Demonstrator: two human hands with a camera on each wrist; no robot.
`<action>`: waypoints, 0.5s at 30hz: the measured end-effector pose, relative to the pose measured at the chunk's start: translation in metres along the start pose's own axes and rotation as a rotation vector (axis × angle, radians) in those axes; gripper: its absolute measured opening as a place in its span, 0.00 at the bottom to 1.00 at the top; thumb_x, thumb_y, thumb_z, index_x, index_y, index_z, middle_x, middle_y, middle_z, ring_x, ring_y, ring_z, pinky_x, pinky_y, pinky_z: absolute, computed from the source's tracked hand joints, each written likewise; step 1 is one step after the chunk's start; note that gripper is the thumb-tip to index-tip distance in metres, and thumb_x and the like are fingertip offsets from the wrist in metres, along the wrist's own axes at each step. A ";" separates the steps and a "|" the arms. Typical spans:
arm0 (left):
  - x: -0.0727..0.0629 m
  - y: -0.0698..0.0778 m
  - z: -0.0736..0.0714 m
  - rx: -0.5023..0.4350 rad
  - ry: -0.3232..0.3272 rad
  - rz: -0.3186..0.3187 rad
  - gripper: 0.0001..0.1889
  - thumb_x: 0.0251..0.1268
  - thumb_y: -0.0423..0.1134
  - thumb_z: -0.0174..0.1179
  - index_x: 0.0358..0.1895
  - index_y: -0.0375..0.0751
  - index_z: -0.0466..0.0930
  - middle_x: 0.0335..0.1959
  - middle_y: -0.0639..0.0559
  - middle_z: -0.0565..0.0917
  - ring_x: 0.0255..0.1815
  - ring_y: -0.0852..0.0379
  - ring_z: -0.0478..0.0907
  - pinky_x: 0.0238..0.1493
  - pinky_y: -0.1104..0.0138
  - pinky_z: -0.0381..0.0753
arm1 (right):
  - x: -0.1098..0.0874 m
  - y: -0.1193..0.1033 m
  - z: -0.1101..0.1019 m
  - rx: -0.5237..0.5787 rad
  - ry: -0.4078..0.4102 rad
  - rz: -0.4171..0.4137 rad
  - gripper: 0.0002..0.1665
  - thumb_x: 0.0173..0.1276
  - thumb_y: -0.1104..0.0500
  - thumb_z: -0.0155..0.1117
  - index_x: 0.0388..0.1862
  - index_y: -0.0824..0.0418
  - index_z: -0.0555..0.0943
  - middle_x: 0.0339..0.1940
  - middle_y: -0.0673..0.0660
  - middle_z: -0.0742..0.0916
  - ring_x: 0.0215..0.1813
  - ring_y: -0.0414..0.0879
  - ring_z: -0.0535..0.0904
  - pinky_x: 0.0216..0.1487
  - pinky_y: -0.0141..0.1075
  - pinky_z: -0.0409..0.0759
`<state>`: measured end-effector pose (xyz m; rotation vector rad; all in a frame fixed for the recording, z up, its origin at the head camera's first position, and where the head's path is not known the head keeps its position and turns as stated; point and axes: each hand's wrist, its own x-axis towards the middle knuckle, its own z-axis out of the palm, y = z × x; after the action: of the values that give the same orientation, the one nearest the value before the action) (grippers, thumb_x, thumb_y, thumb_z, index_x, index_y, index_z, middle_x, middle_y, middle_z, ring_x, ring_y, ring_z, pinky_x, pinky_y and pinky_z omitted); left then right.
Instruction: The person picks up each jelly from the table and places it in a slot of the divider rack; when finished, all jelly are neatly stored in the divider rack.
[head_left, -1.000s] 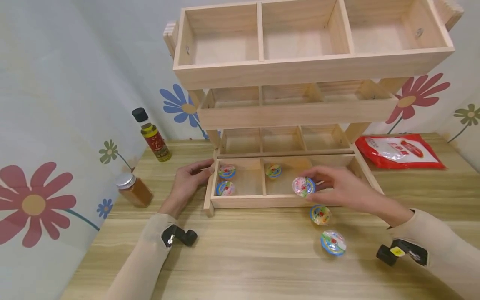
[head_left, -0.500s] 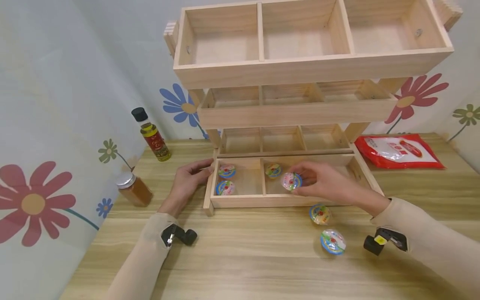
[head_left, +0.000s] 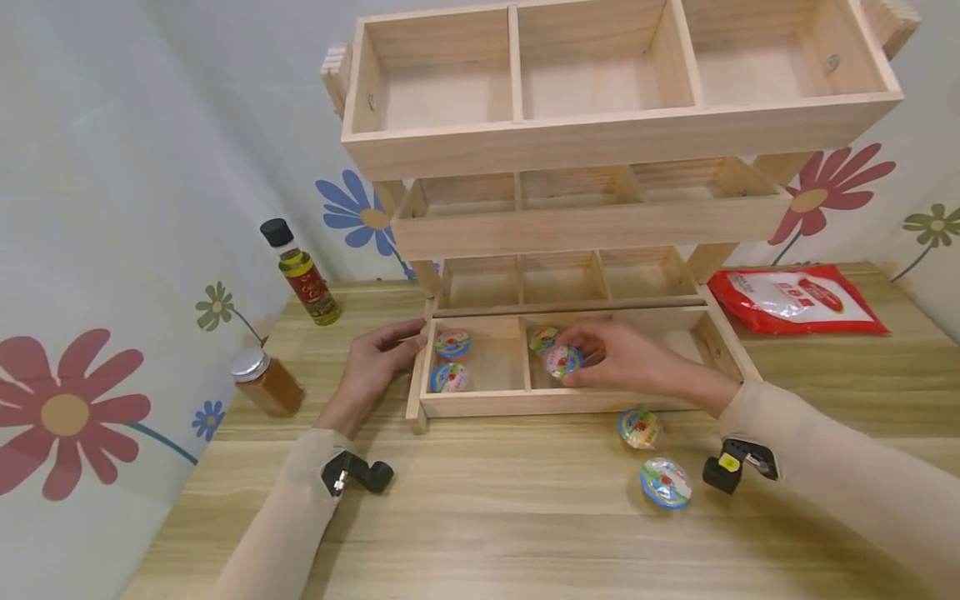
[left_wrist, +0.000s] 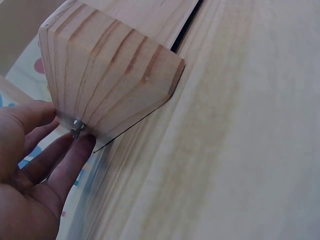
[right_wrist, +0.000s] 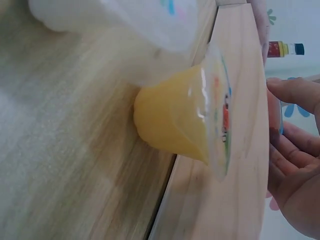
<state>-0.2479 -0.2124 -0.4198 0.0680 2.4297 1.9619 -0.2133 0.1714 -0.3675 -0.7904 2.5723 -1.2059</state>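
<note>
My right hand (head_left: 637,362) pinches a pink-lidded jelly cup (head_left: 560,362) between thumb and fingers, low over the middle compartment of the bottom wooden tray (head_left: 517,406). Just behind it sits a yellow jelly cup (head_left: 542,337), partly covered by the held one. Two pink-lidded jelly cups, one at the back (head_left: 453,342) and one at the front (head_left: 449,377), lie in the left compartment. My left hand (head_left: 378,360) touches the rack's left end with extended fingers, near a small metal bolt (left_wrist: 77,128) in the left wrist view.
A yellow jelly cup (head_left: 640,428) and another jelly cup (head_left: 666,483) stand in front of the tray. Higher tiers (head_left: 622,137) overhang it. An oil bottle (head_left: 303,275) and a spice jar (head_left: 266,382) are left; a red-and-white bag (head_left: 798,300) lies right.
My right hand has carried the pink-lidded jelly cup leftward along the tray, close to the yellow cup in the middle compartment. The left hand has stayed on the rack's end.
</note>
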 end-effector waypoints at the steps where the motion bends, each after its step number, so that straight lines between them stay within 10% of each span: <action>1: 0.000 0.000 0.000 -0.005 -0.001 -0.001 0.22 0.76 0.40 0.68 0.68 0.36 0.83 0.64 0.37 0.84 0.56 0.55 0.84 0.55 0.67 0.87 | 0.001 0.001 0.001 0.002 -0.003 -0.004 0.29 0.66 0.59 0.80 0.62 0.67 0.82 0.51 0.58 0.87 0.52 0.52 0.86 0.56 0.43 0.88; 15: -0.001 0.001 -0.001 -0.008 -0.006 0.004 0.23 0.75 0.40 0.69 0.68 0.35 0.82 0.64 0.36 0.84 0.56 0.57 0.83 0.55 0.68 0.87 | 0.011 0.007 0.003 0.043 -0.083 -0.112 0.22 0.68 0.66 0.76 0.59 0.69 0.83 0.49 0.59 0.88 0.51 0.53 0.87 0.54 0.41 0.89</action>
<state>-0.2470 -0.2130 -0.4188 0.0787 2.4201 1.9701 -0.2247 0.1672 -0.3741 -0.9657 2.4565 -1.2279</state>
